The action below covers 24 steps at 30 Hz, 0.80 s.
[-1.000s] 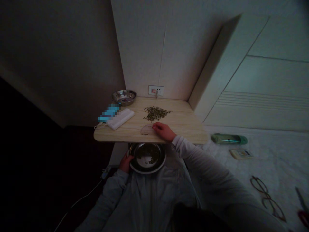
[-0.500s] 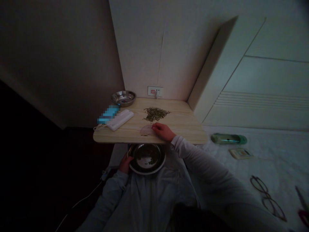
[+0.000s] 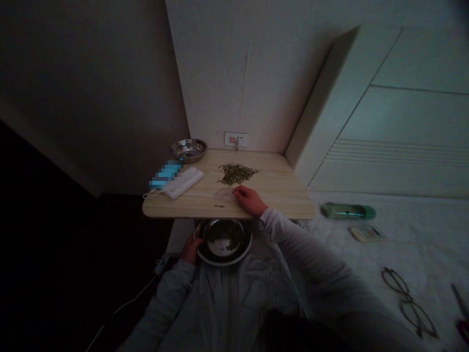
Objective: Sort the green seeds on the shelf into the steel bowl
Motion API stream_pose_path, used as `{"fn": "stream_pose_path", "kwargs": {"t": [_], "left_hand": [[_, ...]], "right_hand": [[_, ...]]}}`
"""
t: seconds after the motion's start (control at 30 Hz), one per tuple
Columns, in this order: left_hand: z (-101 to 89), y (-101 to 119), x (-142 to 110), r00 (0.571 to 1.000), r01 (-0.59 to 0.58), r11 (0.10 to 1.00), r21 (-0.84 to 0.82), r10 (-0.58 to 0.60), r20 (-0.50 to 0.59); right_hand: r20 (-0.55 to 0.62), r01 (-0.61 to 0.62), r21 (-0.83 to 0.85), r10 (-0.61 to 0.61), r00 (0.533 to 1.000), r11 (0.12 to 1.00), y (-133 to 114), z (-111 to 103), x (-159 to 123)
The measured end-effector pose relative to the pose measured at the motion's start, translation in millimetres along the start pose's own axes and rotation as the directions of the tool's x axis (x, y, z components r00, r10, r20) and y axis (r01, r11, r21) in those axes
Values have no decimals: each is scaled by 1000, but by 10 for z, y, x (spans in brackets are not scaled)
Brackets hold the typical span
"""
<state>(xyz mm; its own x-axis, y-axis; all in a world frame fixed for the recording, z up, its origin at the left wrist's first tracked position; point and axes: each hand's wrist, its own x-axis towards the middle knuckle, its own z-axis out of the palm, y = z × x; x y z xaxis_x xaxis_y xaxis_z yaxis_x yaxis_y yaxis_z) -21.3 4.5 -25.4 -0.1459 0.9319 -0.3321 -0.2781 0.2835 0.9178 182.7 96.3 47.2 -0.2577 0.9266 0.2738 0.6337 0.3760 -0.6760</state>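
My left hand (image 3: 189, 250) is closed on the left rim of a steel bowl (image 3: 245, 252), which sits at my lap below the table edge. Small green grains, like mung beans (image 3: 231, 239), lie inside it. My right hand (image 3: 251, 200) is over the front of the wooden table, fingers pinched at the right edge of a thin, clear, rounded plastic piece (image 3: 223, 195). A few dark grains (image 3: 219, 206) lie just in front of that piece. Behind my fingertips spreads a loose heap of green grains (image 3: 237, 173).
A second steel bowl (image 3: 188, 150) stands at the table's back left, near a blurred phone (image 3: 166, 175) and a white power bank (image 3: 184, 182). Right, on the bed, lie a green bottle (image 3: 348, 211), a phone-like object (image 3: 366, 233), glasses (image 3: 408, 298) and scissors (image 3: 459, 303).
My right fingertips have shifted very slightly right, still at the clear piece. The bowl in my left hand and the grain heap look the same.
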Motion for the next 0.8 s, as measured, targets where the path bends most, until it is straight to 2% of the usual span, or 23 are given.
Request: {"fn": "stream_pose_path", "kwargs": {"t": [0.1,0.23,0.37,0.6,0.8], "left_hand": [[-1,-2,4,1000,-5,1000,4,5,14],[3,3,9,999,-39,999,17,39,-25],[8,30,-6,1000,-18,998,55,18,-13],[26,41,-106,983,-177,974,141,181,-16],[6,46,-62,994,-95,990,107,100,-43]], "right_hand": [[14,1,18,-1,1000,1000,-13,25,-1],[34,3,17,-3,999,1000,-40,65,11],[31,-4,3,4,1000,1000,-55,84,5],[16,2,-36,-1,1000,999,-34,94,-13],[4,-7,-39,8,1000,999,-22,107,-1]]}}
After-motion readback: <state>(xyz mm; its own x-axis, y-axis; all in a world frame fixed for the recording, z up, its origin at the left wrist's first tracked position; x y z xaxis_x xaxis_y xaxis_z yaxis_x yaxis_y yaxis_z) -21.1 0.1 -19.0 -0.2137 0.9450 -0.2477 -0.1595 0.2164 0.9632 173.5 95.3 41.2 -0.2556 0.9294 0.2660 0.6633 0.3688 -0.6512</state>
